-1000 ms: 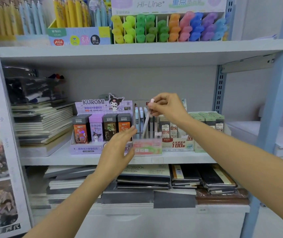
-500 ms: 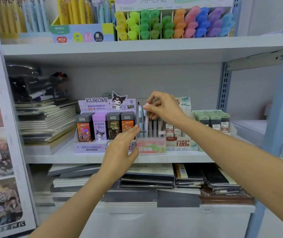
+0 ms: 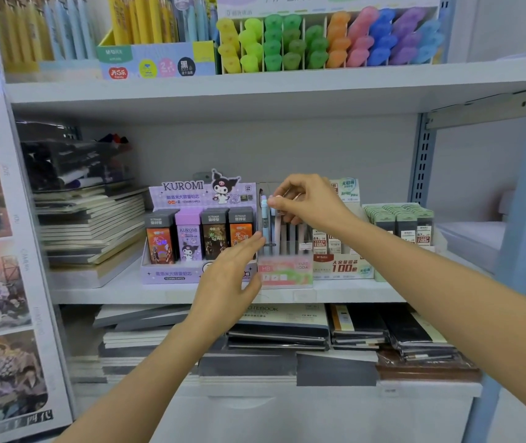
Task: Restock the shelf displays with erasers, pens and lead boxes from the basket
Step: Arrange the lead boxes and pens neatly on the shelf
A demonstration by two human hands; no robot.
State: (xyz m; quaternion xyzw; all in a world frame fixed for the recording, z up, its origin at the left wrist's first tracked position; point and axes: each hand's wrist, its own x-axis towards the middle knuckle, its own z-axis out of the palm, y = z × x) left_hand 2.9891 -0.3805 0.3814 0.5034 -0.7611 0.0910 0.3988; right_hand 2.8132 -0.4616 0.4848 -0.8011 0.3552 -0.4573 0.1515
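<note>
On the white middle shelf, a purple cardboard display printed KUROMI is seen filled across its front row with small upright lead boxes. Just to its right, the left hand is held with fingers straight and close together, the fingertips laid against the left edge of a clear plastic pen stand with a pink label. A slim pale pink pen is stood upright in that stand among several others, its top pinched between thumb and forefinger of the right hand. Further right, a white and green carton of lead boxes appears stocked. The pen is judged nearly seated, with only release left. The basket is not shown, so what remains cannot be told.
</note>
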